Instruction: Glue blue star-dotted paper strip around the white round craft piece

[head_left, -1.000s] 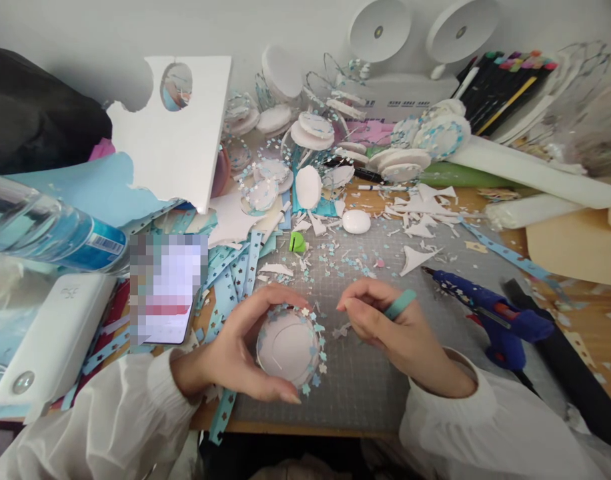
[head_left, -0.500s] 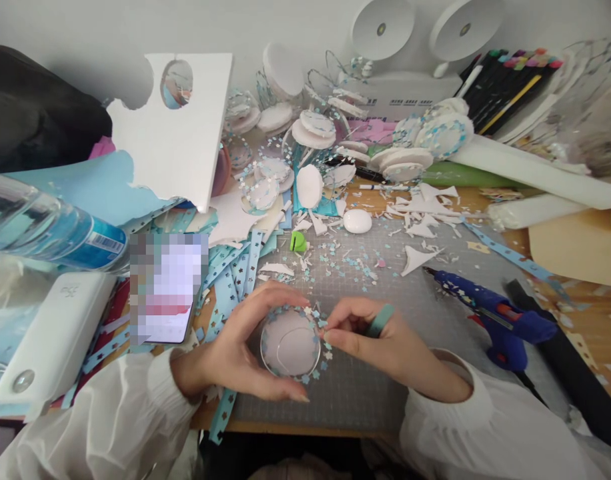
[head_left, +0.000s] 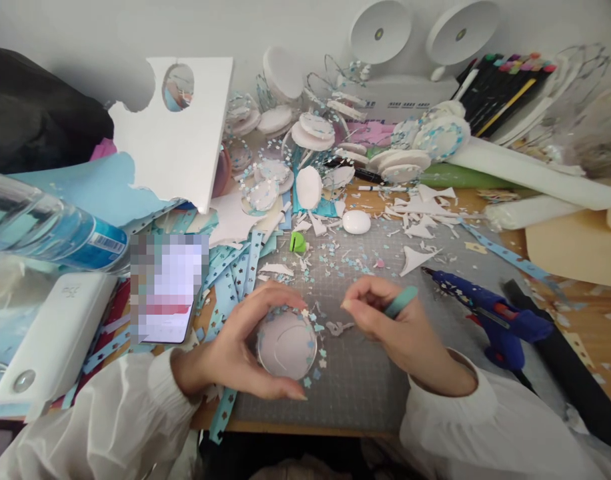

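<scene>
My left hand (head_left: 230, 343) curves its fingers and thumb around a white foam disc (head_left: 287, 345), holding it by the edge over the grey cutting mat (head_left: 355, 393). Small blue and white flowers ring the disc, and a thin wire loop shows around it. To the right, apart from the disc, my right hand (head_left: 393, 320) is closed in a pinch. A slim teal tool (head_left: 401, 301) with a rounded end sticks up from it; its tip is hidden by the fingers. On the mat between both hands lies a small pale scrap (head_left: 338, 328).
Flower-punched paper strips (head_left: 235, 263) and a phone (head_left: 170, 293) lie left, beside a white power bank (head_left: 55, 340) and a water bottle (head_left: 60, 227). A blue glue gun (head_left: 490, 310) rests at right. Foam discs (head_left: 313, 130) with wire pile up behind scattered foam scraps (head_left: 420, 260).
My right hand has pulled away from the disc's edge, up and to the right, still with the teal tool. My left hand keeps the disc almost in place.
</scene>
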Demonstrator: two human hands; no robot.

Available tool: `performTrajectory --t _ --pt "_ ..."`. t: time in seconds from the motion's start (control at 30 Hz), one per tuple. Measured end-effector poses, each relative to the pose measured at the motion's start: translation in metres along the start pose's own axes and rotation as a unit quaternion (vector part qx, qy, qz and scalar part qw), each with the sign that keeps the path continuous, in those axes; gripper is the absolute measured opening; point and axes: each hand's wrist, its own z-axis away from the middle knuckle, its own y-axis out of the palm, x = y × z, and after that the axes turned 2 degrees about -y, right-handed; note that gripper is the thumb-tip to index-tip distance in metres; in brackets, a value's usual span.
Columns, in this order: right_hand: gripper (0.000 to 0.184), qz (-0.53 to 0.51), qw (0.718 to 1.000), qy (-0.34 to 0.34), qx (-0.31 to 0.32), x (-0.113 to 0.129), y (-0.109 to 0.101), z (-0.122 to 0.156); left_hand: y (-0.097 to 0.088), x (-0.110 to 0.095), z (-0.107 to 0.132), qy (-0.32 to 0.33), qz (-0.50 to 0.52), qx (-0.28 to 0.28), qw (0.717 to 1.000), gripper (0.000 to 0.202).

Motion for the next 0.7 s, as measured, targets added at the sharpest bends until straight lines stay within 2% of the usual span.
performTrajectory --t 0.07,0.17,0.27,0.33,0.43,0.53,0.6,0.7 --pt "0.016 -0.062 0.996 -0.004 -0.063 0.002 -0.004 -0.004 0.0 0.0 0.0 0.003 0.001 0.001 1.0 0.078" --pt "0.012 -0.145 0.972 -0.018 -0.185 0.008 -0.012 -0.012 -0.001 0.001 0.001 -0.003 -0.002 0.005 1.0 0.08" --pt "0.01 -0.15 0.954 -0.045 -0.255 0.011 -0.016 -0.015 -0.001 0.001 0.002 -0.02 -0.021 0.025 0.999 0.082" --pt "0.007 -0.095 0.96 -0.08 -0.252 0.01 -0.013 -0.012 0.0 0.0 0.001 -0.033 -0.053 0.055 0.997 0.084" --pt "0.006 0.064 0.964 -0.138 -0.217 0.004 -0.002 -0.001 0.001 0.0 0.0 -0.047 -0.107 0.102 0.988 0.093" --pt "0.004 0.195 0.952 -0.186 -0.147 0.0 0.009 0.007 0.002 -0.001 -0.002 -0.036 -0.122 0.093 0.988 0.101" --pt "0.006 0.248 0.934 -0.239 -0.099 -0.002 0.013 0.01 0.001 -0.002 -0.003 -0.011 -0.117 0.053 0.992 0.09" --pt "0.014 0.316 0.877 -0.358 -0.049 -0.004 0.014 0.009 0.0 -0.006 -0.005 0.022 -0.118 -0.012 0.993 0.054"
